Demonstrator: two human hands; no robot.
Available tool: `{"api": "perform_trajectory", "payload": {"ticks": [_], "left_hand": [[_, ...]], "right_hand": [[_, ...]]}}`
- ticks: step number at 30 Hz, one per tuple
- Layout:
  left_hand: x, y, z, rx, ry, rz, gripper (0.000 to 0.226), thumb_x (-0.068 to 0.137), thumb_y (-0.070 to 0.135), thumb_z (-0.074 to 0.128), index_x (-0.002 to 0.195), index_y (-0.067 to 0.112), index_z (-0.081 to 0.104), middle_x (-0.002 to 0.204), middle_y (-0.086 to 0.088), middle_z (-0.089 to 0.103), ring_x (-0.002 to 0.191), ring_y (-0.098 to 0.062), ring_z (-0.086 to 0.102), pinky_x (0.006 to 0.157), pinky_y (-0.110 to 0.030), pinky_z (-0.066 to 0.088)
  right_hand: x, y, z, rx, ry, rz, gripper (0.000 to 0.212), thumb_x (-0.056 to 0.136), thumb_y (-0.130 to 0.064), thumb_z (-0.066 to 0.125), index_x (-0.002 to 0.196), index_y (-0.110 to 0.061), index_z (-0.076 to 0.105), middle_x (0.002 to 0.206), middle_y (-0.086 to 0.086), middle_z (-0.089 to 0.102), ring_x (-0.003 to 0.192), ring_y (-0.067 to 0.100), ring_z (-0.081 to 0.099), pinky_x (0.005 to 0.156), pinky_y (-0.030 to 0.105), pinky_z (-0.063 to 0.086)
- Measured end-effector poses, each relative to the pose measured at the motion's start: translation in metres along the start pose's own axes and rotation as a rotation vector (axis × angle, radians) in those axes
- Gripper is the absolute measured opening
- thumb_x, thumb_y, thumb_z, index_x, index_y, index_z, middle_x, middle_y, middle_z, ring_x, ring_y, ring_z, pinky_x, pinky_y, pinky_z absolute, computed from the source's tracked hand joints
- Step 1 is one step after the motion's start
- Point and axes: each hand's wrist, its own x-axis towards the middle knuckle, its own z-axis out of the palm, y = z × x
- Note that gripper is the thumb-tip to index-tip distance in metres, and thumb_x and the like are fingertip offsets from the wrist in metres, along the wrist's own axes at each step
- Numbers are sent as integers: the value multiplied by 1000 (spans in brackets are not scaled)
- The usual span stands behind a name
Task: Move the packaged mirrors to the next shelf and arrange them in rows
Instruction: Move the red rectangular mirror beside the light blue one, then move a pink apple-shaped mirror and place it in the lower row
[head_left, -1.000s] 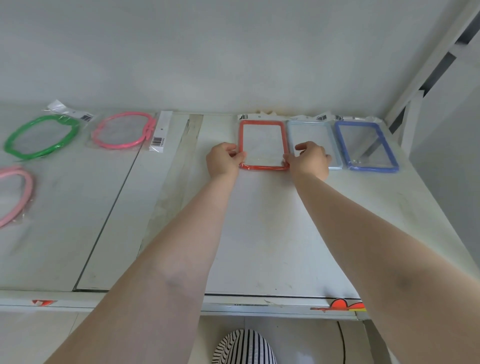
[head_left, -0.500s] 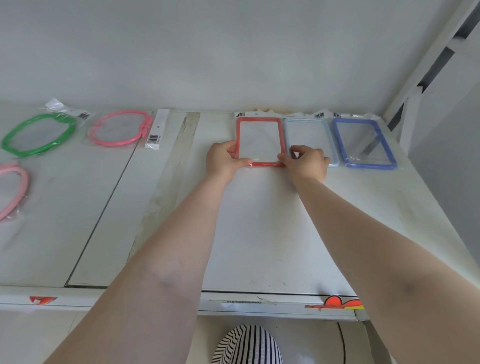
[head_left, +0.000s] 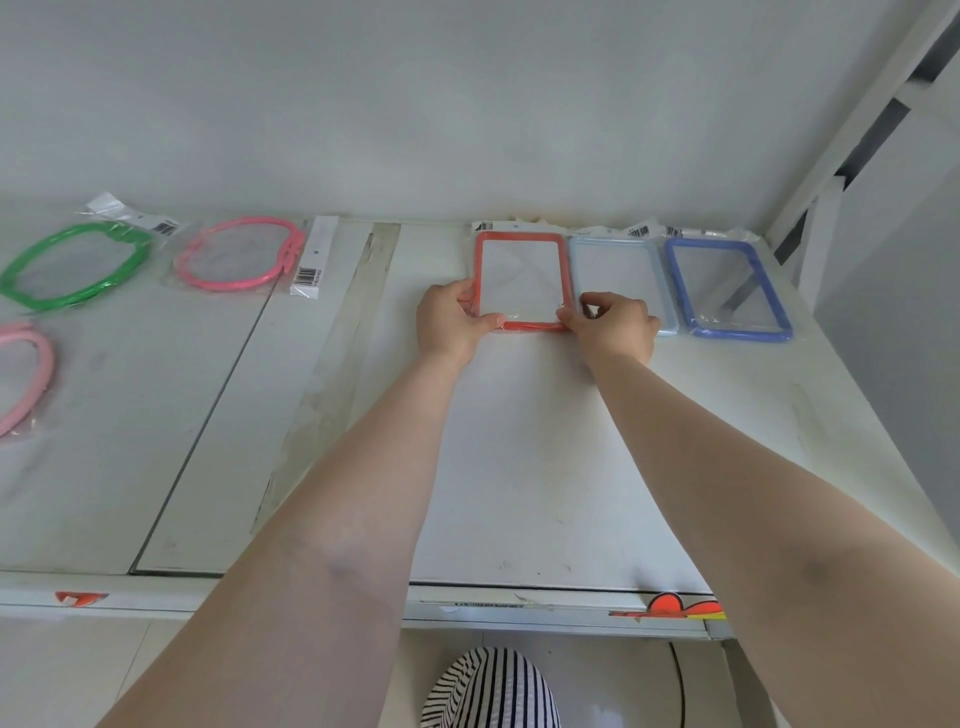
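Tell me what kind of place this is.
Probably a shop or stockroom shelf. Packaged mirrors with barcode header cards lie in a row on a white metal shelf, a slanted upright stands at the right, and a torn sticker marks the front edge.

Shop, white shelf, barcoded packaged mirrors

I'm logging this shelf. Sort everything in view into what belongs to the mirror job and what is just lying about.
Job:
- red mirror, gripped at its near corners by the left hand and right hand
- pale blue mirror
- dark blue mirror
- green oval mirror
- pink oval mirror
- second pink mirror, cut off at the edge

Lying about:
- orange sticker on the shelf's front edge
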Motion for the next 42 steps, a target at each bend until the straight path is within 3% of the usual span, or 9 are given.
{"api": "perform_trajectory", "payload": {"ticks": [4,7,11,15,22,27,30,32,42], "left_hand": [[1,1,0,33,7,-3,66,69,18,83,128,3,57,116,-13,58,111,-27,61,96,-27,45],[0,3,-4,51,28,-24,64,75,23,78,132,8,53,128,-13,53,117,-24,57,102,-28,43],[-11,9,-16,45,54,-70,52,82,23,71,130,11,55,128,-12,58,116,-24,58,101,-30,43],[-40,25,-44,84,-5,-135,47,85,23,66,130,10,56,128,-9,61,117,-24,58,100,-28,42],[-132,38,-121,341,-182,-118,52,83,17,66,133,14,52,132,-8,57,123,-24,54,101,-29,41],[-200,22,-185,621,-246,-100,57,83,24,65,138,20,47,132,-10,55,124,-29,49,103,-36,42],[-232,14,-223,708,-273,-103,59,83,28,63,139,23,45,135,-10,51,126,-30,46,103,-36,42],[-248,8,-248,739,-279,-101,61,83,28,63,140,24,43,137,-10,48,128,-30,44,104,-37,41],[-319,-62,-378,850,-307,-13,51,79,27,62,129,25,54,128,-8,52,121,-31,47,94,-36,42]], "right_hand": [[-1,-2,-1,11,-5,8,50,77,-47,74,121,-25,64,122,4,57,122,26,41,98,40,47],[-5,-5,-5,53,8,18,51,77,-44,75,122,-24,63,124,4,54,124,25,40,95,39,48],[-20,-10,-19,92,12,28,44,78,-42,74,117,-24,64,119,2,57,120,24,46,90,41,52],[-54,-20,-40,176,-105,53,38,80,-37,73,113,-19,67,108,0,67,101,22,63,89,40,54],[-150,-38,-75,30,-381,-49,37,81,-31,73,116,-21,65,119,1,63,89,11,55,60,21,42],[-217,-54,-76,-162,-515,-249,43,82,-33,71,123,-25,61,125,-2,58,87,12,55,70,25,44],[-252,-68,-70,-256,-556,-381,45,81,-33,72,123,-27,60,125,0,57,114,16,54,85,34,50],[-278,-77,-65,-305,-583,-441,46,80,-33,72,124,-27,59,126,2,56,119,19,52,90,36,50],[-427,-122,-4,-400,-642,-593,47,81,-23,70,127,-28,58,133,2,51,126,21,46,96,35,45]]}}
